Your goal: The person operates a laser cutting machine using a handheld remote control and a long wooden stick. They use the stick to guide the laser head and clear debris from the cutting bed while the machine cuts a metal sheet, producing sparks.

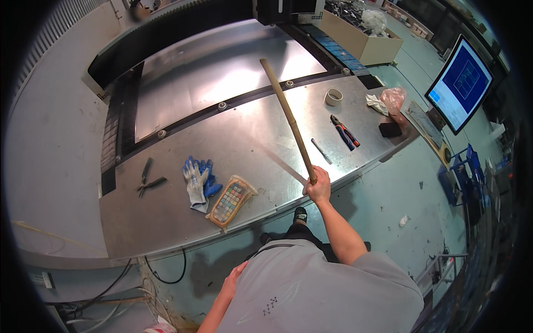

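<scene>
A long bamboo stick (290, 117) is gripped near its lower end by my right hand (318, 186), fingers wrapped round it at the table's front edge. The stick slants up and away over the metal table (244, 150), its far tip above the machine's bed. My left hand (234, 279) is low beside my grey shirt, its fingers partly hidden against the cloth. Nearest to it on the table lie a plastic-wrapped keypad remote (231, 203) and blue-and-white work gloves (196, 183). A pen (321, 151) and red-and-blue pliers (345, 133) rest right of the stick.
Black-handled pliers (147, 178) lie at the table's left. A tape roll (333, 97), crumpled tissue (377, 104), pink plastic bag (393, 100) and black block (390, 130) sit at the right. Beyond are a monitor (462, 83) and a keyboard (425, 125). A black gantry beam (172, 39) spans the bed.
</scene>
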